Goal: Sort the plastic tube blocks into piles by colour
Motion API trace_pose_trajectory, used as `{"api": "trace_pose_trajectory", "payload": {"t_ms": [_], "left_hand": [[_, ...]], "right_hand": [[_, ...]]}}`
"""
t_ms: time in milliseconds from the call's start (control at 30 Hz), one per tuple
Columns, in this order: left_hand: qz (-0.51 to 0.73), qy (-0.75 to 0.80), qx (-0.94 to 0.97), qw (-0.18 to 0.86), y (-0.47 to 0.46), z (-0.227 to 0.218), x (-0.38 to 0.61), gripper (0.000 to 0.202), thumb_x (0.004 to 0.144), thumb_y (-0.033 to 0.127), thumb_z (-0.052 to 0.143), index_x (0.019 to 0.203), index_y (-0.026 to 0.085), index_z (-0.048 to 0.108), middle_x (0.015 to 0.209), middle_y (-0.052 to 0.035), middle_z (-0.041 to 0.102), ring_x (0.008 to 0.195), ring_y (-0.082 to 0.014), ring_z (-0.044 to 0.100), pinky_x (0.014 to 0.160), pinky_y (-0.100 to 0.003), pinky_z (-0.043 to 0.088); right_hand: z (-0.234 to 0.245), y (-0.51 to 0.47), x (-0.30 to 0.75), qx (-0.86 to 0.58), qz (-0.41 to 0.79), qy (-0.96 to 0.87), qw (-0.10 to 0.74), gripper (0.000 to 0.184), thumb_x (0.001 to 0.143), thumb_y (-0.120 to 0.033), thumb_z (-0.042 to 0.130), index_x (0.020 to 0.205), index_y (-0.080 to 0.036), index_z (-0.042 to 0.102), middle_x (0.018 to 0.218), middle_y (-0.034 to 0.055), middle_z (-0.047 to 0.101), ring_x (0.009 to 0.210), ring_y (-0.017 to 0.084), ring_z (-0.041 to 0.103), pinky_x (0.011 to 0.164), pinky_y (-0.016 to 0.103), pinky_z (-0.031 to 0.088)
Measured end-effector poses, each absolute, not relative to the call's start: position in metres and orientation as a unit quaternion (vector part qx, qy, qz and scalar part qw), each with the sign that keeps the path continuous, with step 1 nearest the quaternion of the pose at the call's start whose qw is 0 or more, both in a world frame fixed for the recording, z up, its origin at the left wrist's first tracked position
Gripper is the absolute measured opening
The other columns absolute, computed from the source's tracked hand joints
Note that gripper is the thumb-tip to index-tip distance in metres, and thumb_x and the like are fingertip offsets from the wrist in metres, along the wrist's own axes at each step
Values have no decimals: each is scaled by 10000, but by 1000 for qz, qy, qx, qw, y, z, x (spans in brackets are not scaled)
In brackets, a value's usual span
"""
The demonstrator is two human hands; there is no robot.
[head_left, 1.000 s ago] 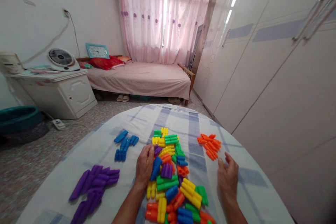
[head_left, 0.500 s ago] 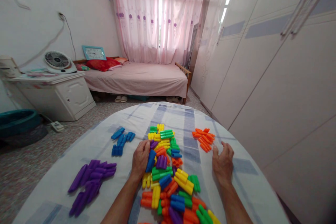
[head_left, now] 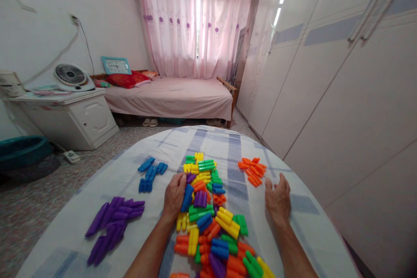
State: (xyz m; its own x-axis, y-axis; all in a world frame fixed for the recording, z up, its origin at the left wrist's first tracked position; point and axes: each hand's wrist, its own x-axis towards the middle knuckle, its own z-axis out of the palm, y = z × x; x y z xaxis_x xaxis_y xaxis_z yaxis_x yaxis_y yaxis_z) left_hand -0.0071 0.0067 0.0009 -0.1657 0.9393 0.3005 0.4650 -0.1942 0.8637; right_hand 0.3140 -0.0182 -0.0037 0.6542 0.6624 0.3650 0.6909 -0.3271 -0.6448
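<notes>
A long mixed heap of plastic bullet-shaped building blocks in yellow, green, orange, blue and purple runs down the middle of the table. At its left edge my left hand has its fingers curled closed on a purple block; part of the grip is hidden. A blue block lies right beside that palm. My right hand rests on the cloth to the right, fingers apart and holding nothing, close to a small pile of orange blocks.
Blue blocks form a group at the left, and purple blocks lie nearer me. A checked cloth covers the rounded table. Beyond stand a bed, a cabinet with a fan, and a tall wardrobe at the right.
My right hand has shifted very slightly to the right, its fingers still apart. The left hand stays at the heap's edge; the blocks show no clear movement.
</notes>
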Motion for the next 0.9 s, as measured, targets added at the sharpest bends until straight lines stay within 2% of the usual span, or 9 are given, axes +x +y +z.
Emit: {"api": "trace_pose_trajectory", "payload": {"t_ms": [200,367,600,800,900], "left_hand": [[481,592,596,250,8,0,-7,410,870,434,355,993,167,641,1029,-81,658,997,-206,592,911,-329,436],[480,594,593,255,8,2,-6,406,862,428,360,986,164,644,1024,-84,663,989,-212,595,908,-333,437],[482,587,598,256,6,2,-6,399,869,427,358,978,166,639,1008,-79,666,976,-207,599,897,-328,440],[482,589,597,253,6,1,-6,398,870,426,361,983,164,639,1010,-79,671,978,-208,602,900,-330,442],[480,594,595,251,6,3,-6,395,866,426,366,975,166,643,1009,-79,672,978,-212,602,899,-335,443]], "right_hand": [[10,-21,310,-846,45,-400,349,641,876,-506,271,1403,-141,281,1249,174,523,1067,281,554,848,380,417],[21,-23,304,-857,69,-413,300,602,888,-495,264,1384,-158,322,1129,126,619,1050,285,555,815,382,420],[27,-26,301,-879,49,-394,263,603,897,-503,253,1369,-139,341,1062,140,635,957,287,586,744,379,432],[22,-26,302,-873,28,-406,268,516,906,-481,268,1309,-202,432,1081,81,640,976,266,560,754,354,424],[20,-26,303,-874,8,-411,259,486,910,-470,277,1248,-199,497,1074,84,639,980,255,550,772,344,420]]}}
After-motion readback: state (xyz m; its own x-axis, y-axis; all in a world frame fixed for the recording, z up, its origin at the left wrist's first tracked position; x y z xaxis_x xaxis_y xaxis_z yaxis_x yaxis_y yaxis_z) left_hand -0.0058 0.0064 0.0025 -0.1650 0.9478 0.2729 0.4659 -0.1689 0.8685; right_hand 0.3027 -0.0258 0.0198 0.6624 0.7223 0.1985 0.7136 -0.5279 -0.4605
